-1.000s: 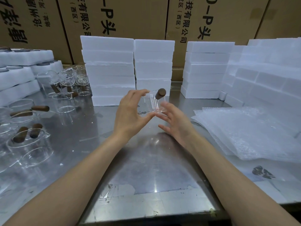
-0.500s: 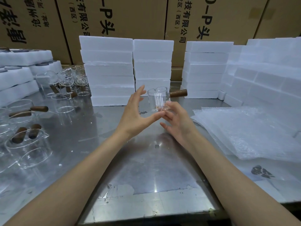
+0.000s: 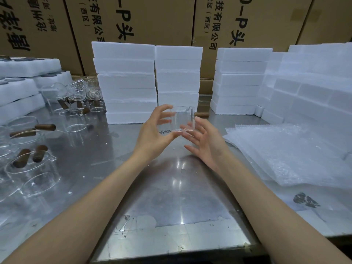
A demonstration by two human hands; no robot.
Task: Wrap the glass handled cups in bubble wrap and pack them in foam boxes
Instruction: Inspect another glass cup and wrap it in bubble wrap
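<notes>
A clear glass cup (image 3: pixel 182 119) with a brown wooden handle (image 3: pixel 202 114) is held upright above the middle of the steel table (image 3: pixel 171 187). My left hand (image 3: pixel 154 130) grips it from the left, fingers curled over the rim and thumb under the base. My right hand (image 3: pixel 205 141) supports it from the right with spread fingers; the handle points right behind that hand. A pile of bubble wrap sheets (image 3: pixel 289 151) lies on the right. Stacks of white foam boxes (image 3: pixel 125 80) stand behind the cup.
Several more glass handled cups (image 3: pixel 30 168) crowd the left side of the table, some lying on their sides. More foam stacks (image 3: pixel 240 80) rise at the back right and foam trays (image 3: pixel 19 88) at far left. Cardboard cartons (image 3: pixel 152 20) form the back wall.
The cup has been turned in my hands: its handle swung from pointing up toward me to pointing right, now partly hidden behind my right hand. Both hands stayed roughly in place.
</notes>
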